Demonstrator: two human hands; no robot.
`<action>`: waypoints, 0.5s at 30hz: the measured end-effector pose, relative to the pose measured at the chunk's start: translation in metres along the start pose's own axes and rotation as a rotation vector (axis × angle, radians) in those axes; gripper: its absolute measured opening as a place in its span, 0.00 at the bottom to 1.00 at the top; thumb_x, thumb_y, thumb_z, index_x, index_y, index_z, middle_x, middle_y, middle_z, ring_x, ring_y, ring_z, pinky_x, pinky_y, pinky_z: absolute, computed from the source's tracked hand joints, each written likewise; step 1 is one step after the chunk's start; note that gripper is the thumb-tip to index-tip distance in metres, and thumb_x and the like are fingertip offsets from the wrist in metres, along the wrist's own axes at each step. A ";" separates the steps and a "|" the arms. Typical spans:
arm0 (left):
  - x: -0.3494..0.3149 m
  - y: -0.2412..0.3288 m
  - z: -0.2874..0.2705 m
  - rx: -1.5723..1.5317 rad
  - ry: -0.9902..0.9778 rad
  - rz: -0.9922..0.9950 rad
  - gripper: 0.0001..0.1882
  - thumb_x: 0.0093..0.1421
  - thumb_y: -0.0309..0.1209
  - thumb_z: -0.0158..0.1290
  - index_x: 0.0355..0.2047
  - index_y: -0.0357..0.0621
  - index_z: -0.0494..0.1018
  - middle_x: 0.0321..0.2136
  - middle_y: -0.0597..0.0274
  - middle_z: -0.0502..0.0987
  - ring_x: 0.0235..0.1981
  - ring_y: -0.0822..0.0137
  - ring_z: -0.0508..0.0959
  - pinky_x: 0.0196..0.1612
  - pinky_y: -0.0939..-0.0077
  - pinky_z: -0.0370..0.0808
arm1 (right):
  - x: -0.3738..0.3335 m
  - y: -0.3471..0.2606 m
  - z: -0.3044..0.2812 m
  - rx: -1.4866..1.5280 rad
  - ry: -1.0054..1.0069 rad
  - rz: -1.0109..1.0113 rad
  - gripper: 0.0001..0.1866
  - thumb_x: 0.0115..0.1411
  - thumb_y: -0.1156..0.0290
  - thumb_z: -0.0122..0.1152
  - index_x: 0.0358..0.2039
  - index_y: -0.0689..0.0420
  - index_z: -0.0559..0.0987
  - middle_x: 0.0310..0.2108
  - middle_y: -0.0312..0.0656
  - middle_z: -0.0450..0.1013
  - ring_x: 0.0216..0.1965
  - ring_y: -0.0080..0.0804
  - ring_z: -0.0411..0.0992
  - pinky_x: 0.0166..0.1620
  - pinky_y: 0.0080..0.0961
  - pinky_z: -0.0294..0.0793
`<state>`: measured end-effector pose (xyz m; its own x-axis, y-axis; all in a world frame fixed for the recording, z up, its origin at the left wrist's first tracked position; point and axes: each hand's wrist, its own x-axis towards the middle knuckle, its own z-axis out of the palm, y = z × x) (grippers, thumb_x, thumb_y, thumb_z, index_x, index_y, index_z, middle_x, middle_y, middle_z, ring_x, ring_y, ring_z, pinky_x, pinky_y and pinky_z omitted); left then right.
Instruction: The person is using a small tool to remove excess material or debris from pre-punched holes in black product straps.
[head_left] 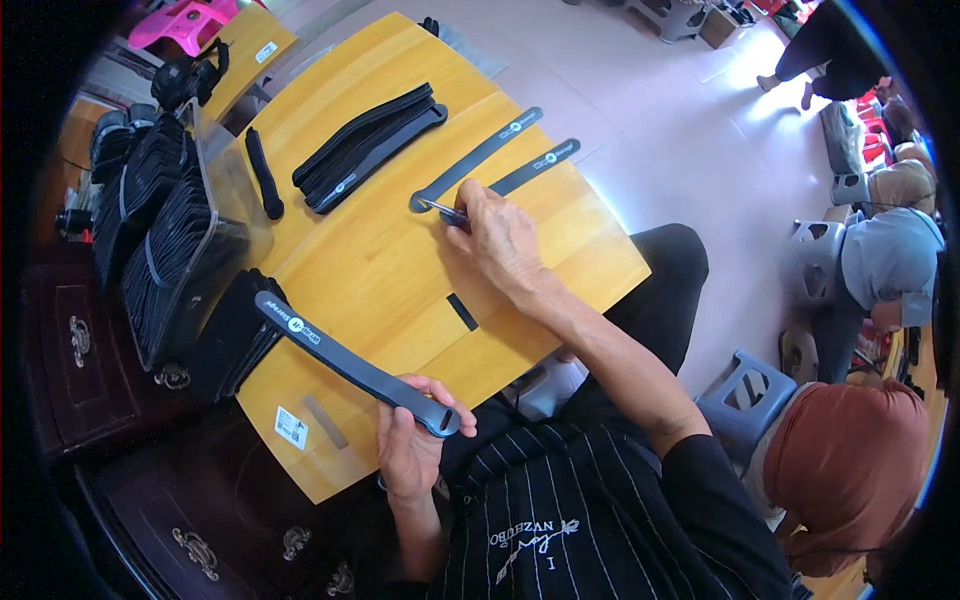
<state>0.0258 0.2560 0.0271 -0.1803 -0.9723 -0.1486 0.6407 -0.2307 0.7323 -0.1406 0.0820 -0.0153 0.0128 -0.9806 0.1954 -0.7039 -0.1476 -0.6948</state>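
Observation:
A long black strap (pixel 350 368) with a slotted round end is gripped near that end by my left hand (pixel 412 440); its other end reaches over the table's left edge. My right hand (pixel 497 240) is closed around a slim tool with a silver tip (pixel 430 205), whose kind I cannot make out. That tip is at the slotted end of a second strap (pixel 480 160) lying flat. Just right of it, another strap (pixel 540 168) lies partly hidden behind my right hand. A small black strip (pixel 462 312) rests on the wood below.
Straps lie in a stack (pixel 370 150) at the table's far side, beside a single narrow one (pixel 263 172). A clear bin (pixel 215 200) with bundled black straps stands left of the wooden table (pixel 370 270). A blue-grey stool (pixel 745 395) and seated people are at the right.

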 end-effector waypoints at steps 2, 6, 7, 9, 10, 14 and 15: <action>0.000 0.000 0.000 0.021 -0.008 0.018 0.19 0.67 0.39 0.43 0.50 0.36 0.60 0.38 0.45 0.70 0.37 0.49 0.77 0.37 0.60 0.77 | -0.001 0.000 -0.003 0.010 -0.034 0.004 0.15 0.51 0.66 0.64 0.31 0.59 0.68 0.27 0.49 0.74 0.30 0.45 0.75 0.31 0.36 0.72; -0.002 -0.002 0.001 0.128 -0.003 0.060 0.20 0.64 0.36 0.50 0.51 0.36 0.62 0.41 0.43 0.73 0.42 0.47 0.77 0.44 0.56 0.76 | -0.003 -0.001 -0.015 0.032 -0.121 0.016 0.19 0.52 0.61 0.66 0.37 0.60 0.70 0.28 0.48 0.75 0.31 0.44 0.75 0.33 0.36 0.73; -0.002 -0.003 0.001 0.122 -0.010 0.056 0.20 0.64 0.36 0.50 0.51 0.36 0.62 0.41 0.43 0.73 0.42 0.47 0.77 0.44 0.56 0.76 | -0.004 -0.005 -0.020 0.044 -0.140 0.003 0.21 0.53 0.59 0.66 0.38 0.60 0.71 0.29 0.48 0.75 0.31 0.44 0.75 0.34 0.37 0.73; -0.001 -0.002 0.002 0.170 0.025 0.105 0.22 0.61 0.36 0.54 0.51 0.36 0.63 0.42 0.41 0.74 0.44 0.47 0.76 0.47 0.56 0.74 | -0.012 -0.011 -0.031 0.115 -0.105 0.024 0.21 0.54 0.58 0.64 0.39 0.60 0.70 0.29 0.48 0.75 0.31 0.44 0.75 0.34 0.37 0.73; -0.002 -0.001 0.003 0.166 0.021 0.103 0.22 0.61 0.36 0.54 0.51 0.36 0.63 0.42 0.41 0.74 0.44 0.47 0.76 0.47 0.56 0.74 | -0.017 -0.018 -0.038 0.196 -0.078 0.034 0.21 0.56 0.56 0.63 0.39 0.61 0.70 0.28 0.49 0.74 0.30 0.45 0.75 0.34 0.37 0.73; -0.002 0.003 0.004 0.158 0.103 0.159 0.25 0.60 0.36 0.56 0.52 0.35 0.62 0.43 0.41 0.74 0.45 0.47 0.76 0.52 0.57 0.72 | -0.047 -0.032 -0.067 0.377 -0.097 0.023 0.14 0.61 0.63 0.56 0.36 0.61 0.69 0.25 0.49 0.73 0.27 0.46 0.74 0.30 0.36 0.72; -0.002 0.006 0.006 0.176 0.162 0.184 0.25 0.60 0.36 0.56 0.52 0.35 0.62 0.43 0.41 0.74 0.46 0.47 0.76 0.52 0.56 0.72 | -0.055 -0.037 -0.077 0.384 -0.106 0.021 0.14 0.61 0.63 0.56 0.36 0.61 0.69 0.25 0.49 0.73 0.27 0.46 0.74 0.30 0.36 0.72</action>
<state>0.0256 0.2564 0.0357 0.0575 -0.9937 -0.0961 0.5100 -0.0535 0.8585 -0.1701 0.1509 0.0529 0.0883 -0.9889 0.1195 -0.3886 -0.1447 -0.9100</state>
